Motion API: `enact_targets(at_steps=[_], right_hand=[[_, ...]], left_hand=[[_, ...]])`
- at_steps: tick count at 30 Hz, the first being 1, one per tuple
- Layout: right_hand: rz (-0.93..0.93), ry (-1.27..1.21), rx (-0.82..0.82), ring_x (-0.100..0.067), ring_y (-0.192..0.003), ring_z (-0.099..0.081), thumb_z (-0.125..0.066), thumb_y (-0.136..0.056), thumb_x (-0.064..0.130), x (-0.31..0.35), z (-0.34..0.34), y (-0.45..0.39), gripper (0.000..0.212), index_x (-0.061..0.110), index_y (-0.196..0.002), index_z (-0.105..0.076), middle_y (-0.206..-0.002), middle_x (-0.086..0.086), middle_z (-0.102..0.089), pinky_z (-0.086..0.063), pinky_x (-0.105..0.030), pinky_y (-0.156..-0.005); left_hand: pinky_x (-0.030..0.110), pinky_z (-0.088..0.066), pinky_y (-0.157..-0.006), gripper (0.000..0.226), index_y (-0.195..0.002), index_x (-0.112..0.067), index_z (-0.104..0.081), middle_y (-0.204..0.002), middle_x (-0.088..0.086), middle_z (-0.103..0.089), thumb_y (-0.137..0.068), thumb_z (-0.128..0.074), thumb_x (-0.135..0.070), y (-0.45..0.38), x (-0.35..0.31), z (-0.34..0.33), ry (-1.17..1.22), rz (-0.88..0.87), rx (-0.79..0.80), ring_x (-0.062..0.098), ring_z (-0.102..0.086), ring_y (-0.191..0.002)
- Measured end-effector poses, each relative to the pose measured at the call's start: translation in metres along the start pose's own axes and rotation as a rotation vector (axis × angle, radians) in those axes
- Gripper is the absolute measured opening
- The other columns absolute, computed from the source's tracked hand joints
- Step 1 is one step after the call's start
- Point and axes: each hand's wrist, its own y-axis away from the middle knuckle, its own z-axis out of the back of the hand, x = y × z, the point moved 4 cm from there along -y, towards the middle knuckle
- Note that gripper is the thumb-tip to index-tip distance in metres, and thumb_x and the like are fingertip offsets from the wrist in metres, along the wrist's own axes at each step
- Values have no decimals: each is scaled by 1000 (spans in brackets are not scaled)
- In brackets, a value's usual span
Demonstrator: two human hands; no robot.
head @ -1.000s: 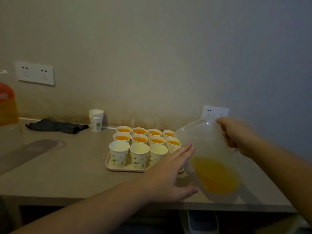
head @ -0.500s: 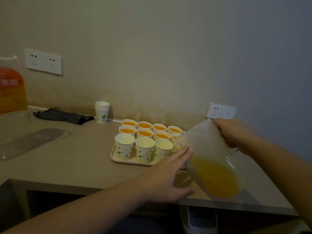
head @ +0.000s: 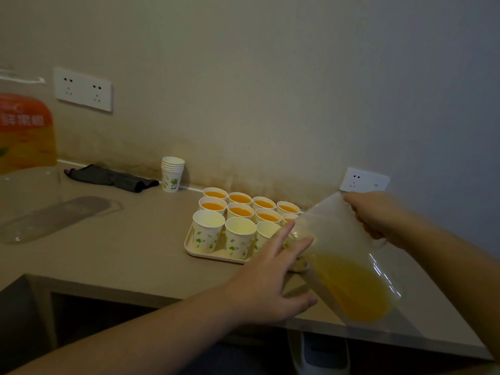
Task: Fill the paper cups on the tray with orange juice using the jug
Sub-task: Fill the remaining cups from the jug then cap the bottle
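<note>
The tray [head: 205, 253] sits on the counter [head: 121, 255] near the wall, and everything else is placed from it. On it stand paper cups [head: 239, 212] in rows: the two rows toward the wall hold orange juice, while the three visible cups of the front row are empty — a fourth place at the tray's right end is hidden behind the hand and jug. The clear jug [head: 349, 266] hangs tilted over the tray's right end, spout toward the cups, juice [head: 354, 290] pooled in its lower part. The right hand [head: 376, 212] grasps the jug at its upper back, fingers curled round it. The left hand [head: 273, 272] reaches in at the tray's front right corner, fingers straight and spread, fingertips against the jug's near side by the spout. Left of the tray, by the wall, stands a stack of spare cups [head: 172, 173]; further left lies a dark cloth [head: 111, 178], and beyond it an orange-labelled juice container [head: 25, 133].
</note>
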Motion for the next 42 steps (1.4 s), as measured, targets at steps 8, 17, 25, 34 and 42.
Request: enact_targets(at_steps=[8, 17, 25, 34, 42], right_hand=[[22, 64, 17, -13, -41, -23, -54, -94, 33, 12, -3, -3, 32, 18, -68, -46, -51, 0, -34, -19, -19, -45], [45, 160, 37, -15, -45, -27, -52, -95, 31, 25, -5, 0, 26, 15, -75, -47, -60, -5, -36, -23, -23, -46], [51, 225, 35, -16, -42, -26, -50, -96, 32, 31, -5, -1, 28, 14, -75, -45, -55, -3, -35, -23, -19, -42], [41, 265, 24, -16, -44, -29, -51, -94, 33, 37, -7, -4, 27, 14, -75, -46, -57, -4, -36, -26, -19, -43], [43, 293, 27, -17, -44, -29, -50, -95, 32, 40, -6, -4, 29, 14, -72, -43, -57, -4, -35, -25, -19, -44]], left_hand=[[42, -19, -125, 98, -157, -55, -3, -155, -32, 38, -86, -70, -62, 1, -1, -6, -13, -3, 100, 10, 10, -156], [45, -19, -125, 97, -157, -57, -1, -154, -33, 39, -87, -69, -63, 4, 3, -1, -28, -7, 141, 12, 10, -156], [42, -19, -125, 104, -158, -52, 7, -152, -35, 41, -87, -69, -62, 3, 3, -1, -31, -7, 146, 10, 9, -156], [38, -22, -124, 113, -159, -44, 14, -151, -36, 41, -85, -70, -63, 0, 4, -1, -28, 10, 115, 5, 7, -155], [36, -21, -124, 114, -158, -44, 16, -152, -37, 39, -86, -69, -63, -1, 6, -1, -39, 11, 123, 0, 9, -153]])
